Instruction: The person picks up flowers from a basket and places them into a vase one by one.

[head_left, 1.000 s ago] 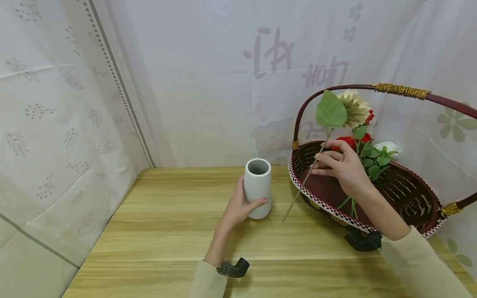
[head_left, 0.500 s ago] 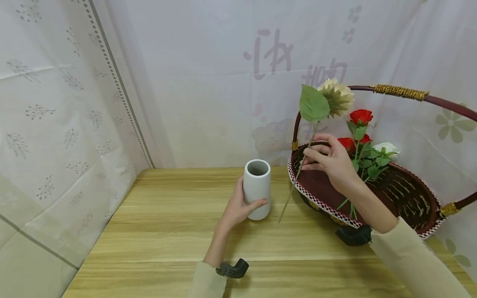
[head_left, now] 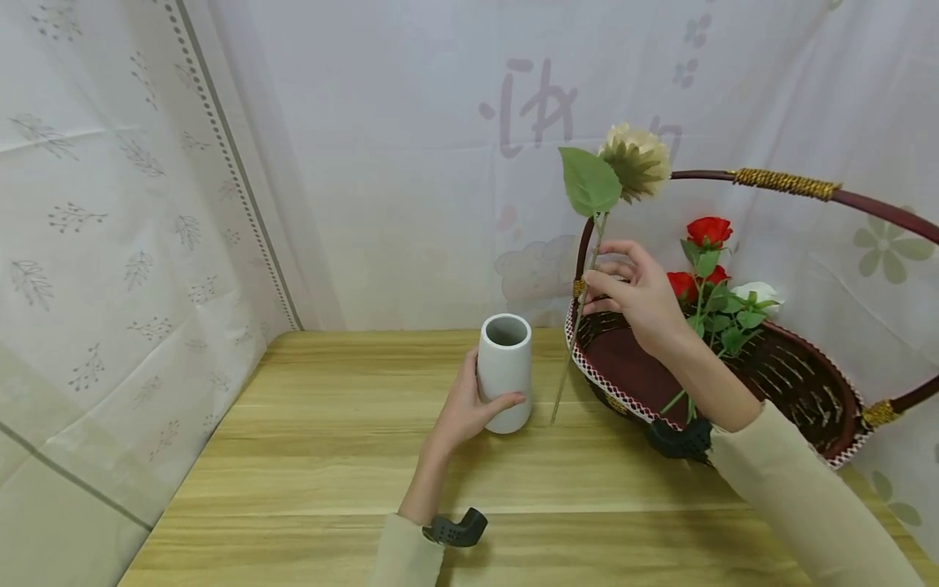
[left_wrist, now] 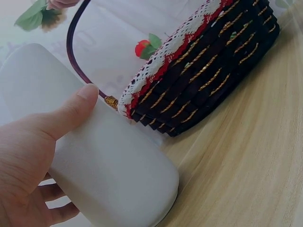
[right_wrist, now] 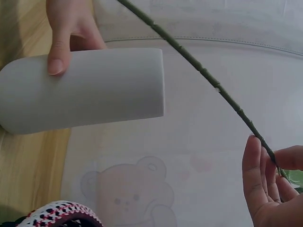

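We've got the vase (head_left: 509, 371) on the worktop (head_left: 330, 440), mid-scene, upright, just left of the basket (head_left: 623, 399). Left hand (head_left: 466, 410) grips its lower half, thumb across the near side. Right hand (head_left: 647, 303) pinches the flower (head_left: 637, 163) by its stem (right_wrist: 204, 72), below the leaf (head_left: 589, 181), over the basket's left end. Bloom is up; stem slants down and left, lower end right of the vase, not touching it. We can't tell whether that end meets the worktop.

Handling, our guess: flower looks artificial, so light; stem thin, fairly stiff, and its bumps should help grip. Bloom and leaf look soft and would crease, so we'd hold stem only. It's top-heavy and may twirl in a loose pinch; a hold close under the leaf should steady it. Vase looks ceramic: rigid, some weight, smooth enough to slip, could chip if knocked. Low hold round the body suits it and leaves the mouth free. Red roses (head_left: 708, 232) and white rose (head_left: 759, 294) in the basket: same build, we'd take stems there too.
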Motion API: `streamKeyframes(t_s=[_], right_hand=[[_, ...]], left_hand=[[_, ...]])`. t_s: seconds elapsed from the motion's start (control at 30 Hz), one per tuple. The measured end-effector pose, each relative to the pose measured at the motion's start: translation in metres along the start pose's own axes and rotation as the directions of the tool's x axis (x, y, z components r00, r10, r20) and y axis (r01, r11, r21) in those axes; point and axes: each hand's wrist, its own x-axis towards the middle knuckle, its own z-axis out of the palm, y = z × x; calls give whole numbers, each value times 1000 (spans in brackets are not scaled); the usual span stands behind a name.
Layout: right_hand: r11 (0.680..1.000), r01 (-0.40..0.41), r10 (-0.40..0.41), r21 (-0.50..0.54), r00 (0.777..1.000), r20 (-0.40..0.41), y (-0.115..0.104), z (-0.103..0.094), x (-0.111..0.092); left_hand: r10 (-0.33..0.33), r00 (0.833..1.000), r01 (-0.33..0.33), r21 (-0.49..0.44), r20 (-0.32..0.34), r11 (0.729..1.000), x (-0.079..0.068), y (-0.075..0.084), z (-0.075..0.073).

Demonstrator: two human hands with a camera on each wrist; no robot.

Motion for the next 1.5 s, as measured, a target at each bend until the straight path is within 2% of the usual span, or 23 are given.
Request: streamKeyframes(t_s=[0.4,0.6,0.83,1.2,1.5], right_hand=[[999,26,-26,22,1000,9,-10,10,25],[999,38,-38,-27,999,-14,-17,16,36],[997,56,-56,-52,998,-3,-24,27,47],[994,47,-47,-101,999,9,-31,53,72],[986,116,-116,-119,993,7,-39,64,83]], left_hand=[[-9,1000,9,8,20,1000,0,-1,0],[4,1000,-4,8,26,1000,1,-2,0],[-2,1000,2,-6,31,1000,1,-2,-1],[-2,1000,2,-5,-11,1000,0,5,-1],[-1,1000,0,6,20,1000,2,0,-2]])
